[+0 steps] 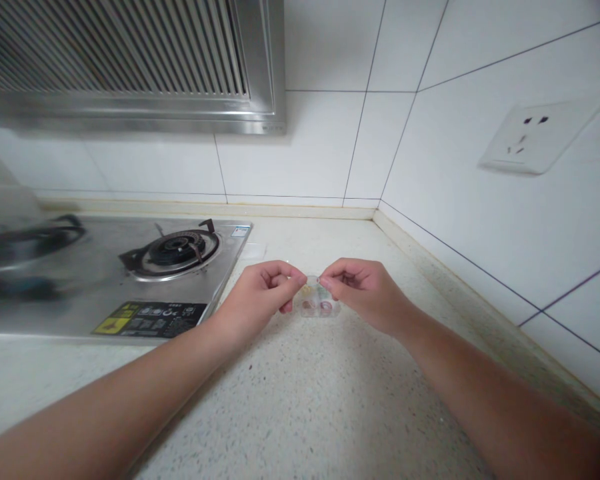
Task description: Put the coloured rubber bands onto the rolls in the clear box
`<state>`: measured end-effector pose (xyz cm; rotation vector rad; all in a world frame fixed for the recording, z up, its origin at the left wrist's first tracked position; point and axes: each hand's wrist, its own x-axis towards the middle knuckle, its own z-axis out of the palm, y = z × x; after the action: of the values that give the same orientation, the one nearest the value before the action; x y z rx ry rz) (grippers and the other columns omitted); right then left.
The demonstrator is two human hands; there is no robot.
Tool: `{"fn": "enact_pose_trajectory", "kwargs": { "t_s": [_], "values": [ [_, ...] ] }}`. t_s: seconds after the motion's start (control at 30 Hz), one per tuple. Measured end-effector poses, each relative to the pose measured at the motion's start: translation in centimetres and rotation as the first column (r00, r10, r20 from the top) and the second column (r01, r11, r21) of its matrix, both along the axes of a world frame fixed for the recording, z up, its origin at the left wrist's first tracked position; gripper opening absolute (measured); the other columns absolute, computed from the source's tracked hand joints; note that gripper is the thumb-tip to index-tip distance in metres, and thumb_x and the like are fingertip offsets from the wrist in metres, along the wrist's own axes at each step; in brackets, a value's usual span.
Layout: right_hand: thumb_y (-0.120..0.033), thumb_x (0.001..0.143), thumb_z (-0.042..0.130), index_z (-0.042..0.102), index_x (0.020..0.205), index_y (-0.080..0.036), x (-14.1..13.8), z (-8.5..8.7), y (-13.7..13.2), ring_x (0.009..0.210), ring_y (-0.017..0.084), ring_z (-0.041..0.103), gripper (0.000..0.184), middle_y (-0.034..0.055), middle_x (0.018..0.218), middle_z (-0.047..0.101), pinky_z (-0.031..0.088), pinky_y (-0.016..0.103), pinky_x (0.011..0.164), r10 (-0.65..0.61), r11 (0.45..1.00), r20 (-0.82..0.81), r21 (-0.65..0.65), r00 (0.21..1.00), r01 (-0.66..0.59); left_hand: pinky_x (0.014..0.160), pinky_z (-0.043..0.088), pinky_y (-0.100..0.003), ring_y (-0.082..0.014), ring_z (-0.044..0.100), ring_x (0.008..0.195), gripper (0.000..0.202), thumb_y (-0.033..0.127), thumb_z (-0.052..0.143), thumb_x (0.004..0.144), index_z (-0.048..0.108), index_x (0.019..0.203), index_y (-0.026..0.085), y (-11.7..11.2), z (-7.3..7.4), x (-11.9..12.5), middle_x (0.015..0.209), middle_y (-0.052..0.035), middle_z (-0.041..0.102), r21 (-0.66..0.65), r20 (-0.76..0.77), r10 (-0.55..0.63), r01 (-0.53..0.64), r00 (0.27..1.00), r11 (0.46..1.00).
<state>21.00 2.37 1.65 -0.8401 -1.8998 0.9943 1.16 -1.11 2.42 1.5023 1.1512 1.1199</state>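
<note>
A small clear plastic box [316, 315] with compartments sits on the speckled countertop between my hands. Small coloured contents show inside it, reddish ring shapes in front and yellow and green bits behind; their kind is too small to tell. My left hand [265, 290] is closed in a pinch at the box's back left. From the right, my right hand [363, 290] pinches thumb and forefinger together over the back right of the box. The fingertips of both hands nearly meet, and whatever they hold is too tiny to name.
A steel gas stove [225, 267] with a black burner [177, 250] stands on the left, below a range hood [260, 67]. On the countertop [305, 400], a clear flat piece [253, 251] lies beside the stove. White tiled walls meet at the back right, with a socket [530, 137].
</note>
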Motion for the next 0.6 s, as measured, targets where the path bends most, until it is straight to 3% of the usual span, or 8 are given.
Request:
{"fn": "enact_pose_trajectory", "kwargs": {
  "t_s": [0.43, 0.6],
  "values": [
    [-0.035, 0.084, 0.065, 0.069, 0.082, -0.016, -0.1, 0.0, -0.2, 0.054, 0.009, 0.055, 0.019, 0.0007, 0.065, 0.063, 0.043, 0.021, 0.049, -0.001, 0.999, 0.019, 0.046, 1.000, 0.001, 0.047, 0.030, -0.020, -0.0075, 0.043, 0.047, 0.029, 0.042, 0.066, 0.083, 0.066, 0.085, 0.013, -0.2, 0.1, 0.1, 0.051, 0.0035, 0.051, -0.046, -0.042, -0.048, 0.046, 0.998, 0.998],
    [-0.038, 0.085, 0.063, 0.069, 0.082, -0.015, 0.6, -0.5, 1.3, 0.057, 0.011, 0.055, 0.024, 0.0024, 0.067, 0.064, 0.041, 0.023, 0.051, -0.132, 0.989, 0.069, 0.077, 0.989, 0.127, 0.047, 0.032, -0.020, -0.0085, 0.044, 0.049, 0.031, 0.042, 0.061, 0.087, 0.067, 0.095, 0.013, -0.1, 0.1, 0.0, 0.053, 0.0031, 0.052, -0.042, -0.014, -0.047, 0.047, 0.999, 0.998]
  ]
}}
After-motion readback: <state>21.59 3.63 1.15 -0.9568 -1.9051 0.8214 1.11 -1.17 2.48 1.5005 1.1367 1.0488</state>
